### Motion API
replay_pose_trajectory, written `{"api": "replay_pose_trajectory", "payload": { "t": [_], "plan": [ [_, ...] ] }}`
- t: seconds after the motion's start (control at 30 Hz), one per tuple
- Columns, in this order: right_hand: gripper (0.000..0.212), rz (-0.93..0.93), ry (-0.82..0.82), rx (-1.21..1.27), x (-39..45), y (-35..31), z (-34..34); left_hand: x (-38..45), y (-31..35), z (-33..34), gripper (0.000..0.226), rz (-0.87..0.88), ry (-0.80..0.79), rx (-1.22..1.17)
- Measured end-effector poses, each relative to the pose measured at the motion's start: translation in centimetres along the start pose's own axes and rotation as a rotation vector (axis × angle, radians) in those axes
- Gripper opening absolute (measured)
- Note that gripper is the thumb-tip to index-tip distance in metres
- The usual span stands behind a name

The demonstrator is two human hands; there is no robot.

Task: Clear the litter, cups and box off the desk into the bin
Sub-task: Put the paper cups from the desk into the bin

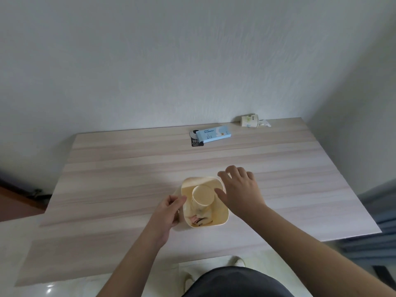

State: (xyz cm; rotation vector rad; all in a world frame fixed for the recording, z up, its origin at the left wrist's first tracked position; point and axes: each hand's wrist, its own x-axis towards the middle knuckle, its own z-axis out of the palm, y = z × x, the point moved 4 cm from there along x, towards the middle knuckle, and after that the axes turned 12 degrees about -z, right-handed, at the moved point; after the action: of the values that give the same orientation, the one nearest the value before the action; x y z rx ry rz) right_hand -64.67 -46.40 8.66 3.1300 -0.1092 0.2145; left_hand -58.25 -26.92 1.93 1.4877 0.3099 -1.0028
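A pale yellow square plastic bin (222,219) sits at lower centre of the frame on the light wood-grain desk (128,168), gripped at its left rim by the left hand (169,213). A cream paper cup (203,195) is already dropped inside, and the right hand (240,189) is spread loose above it, holding nothing. Still to be fetched at upper right: the light blue cardboard box (214,133) and a tipped white paper cup (249,121) (a long reach is probably needed).
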Motion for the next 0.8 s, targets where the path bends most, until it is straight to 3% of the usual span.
{"api": "replay_pose_trajectory", "payload": {
  "t": [0.47, 0.8],
  "plan": [
    [0.043, 0.15, 0.045, 0.069, -0.7, 9.0, -1.6, 1.6, 2.8, 5.1, 0.019, 0.055, -0.043, 0.043],
    [0.045, 0.243, 0.016, 0.213, -1.7, 22.1, -0.1, 4.7, 4.6, 14.6, 0.019, 0.038, 0.035, 0.024]
  ]
}}
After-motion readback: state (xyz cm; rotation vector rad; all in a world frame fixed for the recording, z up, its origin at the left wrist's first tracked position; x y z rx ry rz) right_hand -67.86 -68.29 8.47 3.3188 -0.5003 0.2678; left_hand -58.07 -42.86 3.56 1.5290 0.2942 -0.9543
